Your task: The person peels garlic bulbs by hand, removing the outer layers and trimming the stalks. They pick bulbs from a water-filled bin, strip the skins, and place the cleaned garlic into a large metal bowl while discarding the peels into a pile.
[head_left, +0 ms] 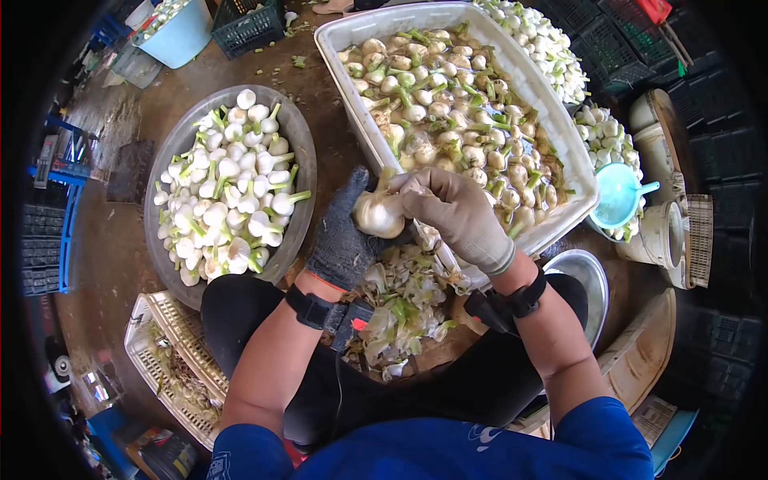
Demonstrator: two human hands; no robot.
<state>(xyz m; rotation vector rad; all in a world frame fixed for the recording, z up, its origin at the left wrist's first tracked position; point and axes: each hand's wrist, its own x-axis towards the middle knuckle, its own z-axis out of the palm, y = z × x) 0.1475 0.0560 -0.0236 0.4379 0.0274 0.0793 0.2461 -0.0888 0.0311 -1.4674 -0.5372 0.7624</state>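
My left hand (342,240), in a dark knit glove, grips a garlic bulb (378,214) from below. My right hand (458,216), in a beige glove, closes over the top of the same bulb, fingers pinching its skin. Both hands hover just in front of a white tub (352,32) full of unpeeled garlic bulbs with green stems. A pile of peeled skins and stems (400,312) lies between my knees, under the hands.
A round grey basin (298,128) of clean white bulbs sits at left. A white slotted crate (172,336) lies at lower left, a steel bowl (592,280) at right, a turquoise scoop (618,196) on more garlic, dark crates behind.
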